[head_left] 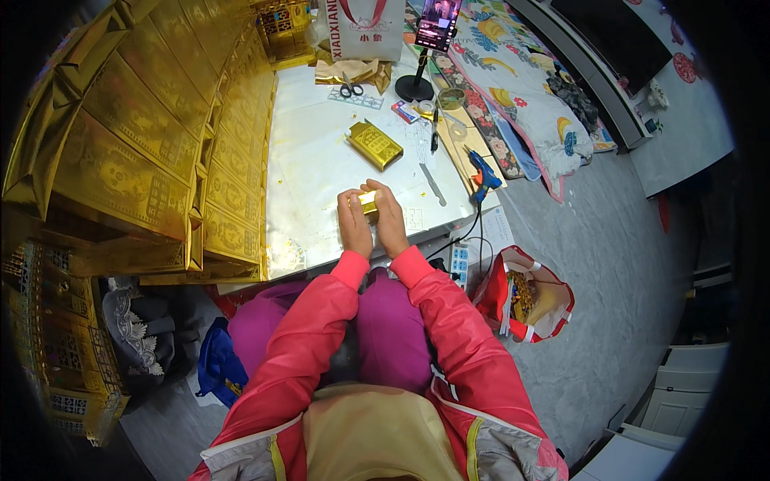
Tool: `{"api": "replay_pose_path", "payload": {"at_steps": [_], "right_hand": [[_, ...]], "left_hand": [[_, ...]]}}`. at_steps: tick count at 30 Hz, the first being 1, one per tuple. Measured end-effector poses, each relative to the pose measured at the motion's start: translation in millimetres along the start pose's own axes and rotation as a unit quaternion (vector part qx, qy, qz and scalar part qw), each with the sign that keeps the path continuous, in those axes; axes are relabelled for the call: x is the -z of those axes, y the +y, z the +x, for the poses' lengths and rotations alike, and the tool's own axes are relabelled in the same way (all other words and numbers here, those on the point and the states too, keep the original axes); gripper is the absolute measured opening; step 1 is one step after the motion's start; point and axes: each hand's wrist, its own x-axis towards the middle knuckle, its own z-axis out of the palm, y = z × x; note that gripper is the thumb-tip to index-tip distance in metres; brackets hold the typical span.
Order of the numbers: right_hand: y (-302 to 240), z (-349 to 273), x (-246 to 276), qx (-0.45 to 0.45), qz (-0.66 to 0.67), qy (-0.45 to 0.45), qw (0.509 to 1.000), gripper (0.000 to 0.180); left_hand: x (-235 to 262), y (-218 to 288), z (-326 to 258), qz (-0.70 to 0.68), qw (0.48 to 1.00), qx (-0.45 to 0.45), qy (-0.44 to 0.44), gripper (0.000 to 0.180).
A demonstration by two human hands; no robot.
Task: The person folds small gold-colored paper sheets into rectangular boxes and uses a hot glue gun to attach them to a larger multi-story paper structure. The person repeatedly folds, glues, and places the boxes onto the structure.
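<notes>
Just above the table's near edge, my left hand (355, 223) and my right hand (391, 221) are closed round a small shiny gold piece (369, 200), one from each side. It looks like folded gold foil card; the palms cover most of it. Beyond my hands lies a gold box (375, 146) with printed faces and a raised flap at its far left end. A grey craft knife (432, 186) lies on the white table (313, 160) to the right of my right hand.
A tall gold panelled structure (136, 128) stands along the left. Blue glue gun (484, 176) with a cable sits at the right edge. Farther back are scissors (347, 88), a black pen (435, 131) and a phone on a stand (415, 86). A red-rimmed bag (536, 295) stands on the floor.
</notes>
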Motion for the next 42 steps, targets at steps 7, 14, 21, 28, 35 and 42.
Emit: {"api": "replay_pose_path", "payload": {"at_steps": [7, 14, 21, 28, 35, 42], "right_hand": [[-1, 1, -1, 0.013, -0.071, 0.002, 0.997, 0.04], [3, 3, -3, 0.014, -0.072, 0.038, 0.997, 0.032], [4, 4, -5, 0.007, -0.091, 0.05, 0.995, 0.024], [9, 6, -4, 0.014, -0.095, 0.056, 0.994, 0.021], [11, 7, -3, 0.026, -0.094, 0.051, 0.994, 0.033], [4, 6, -5, 0.034, -0.101, 0.049, 0.993, 0.041]], "left_hand": [[0, -3, -1, -0.017, 1.0, 0.0, -0.007, 0.03], [0, 0, 0, -0.001, 1.0, 0.004, 0.002, 0.031], [-1, 4, -1, 0.034, 0.999, 0.023, 0.017, 0.032], [-1, 4, 0, 0.042, 0.999, 0.023, 0.018, 0.033], [-3, 0, 0, 0.025, 0.999, 0.011, 0.025, 0.035], [-3, 0, -1, -0.011, 1.0, 0.006, 0.016, 0.038]]}}
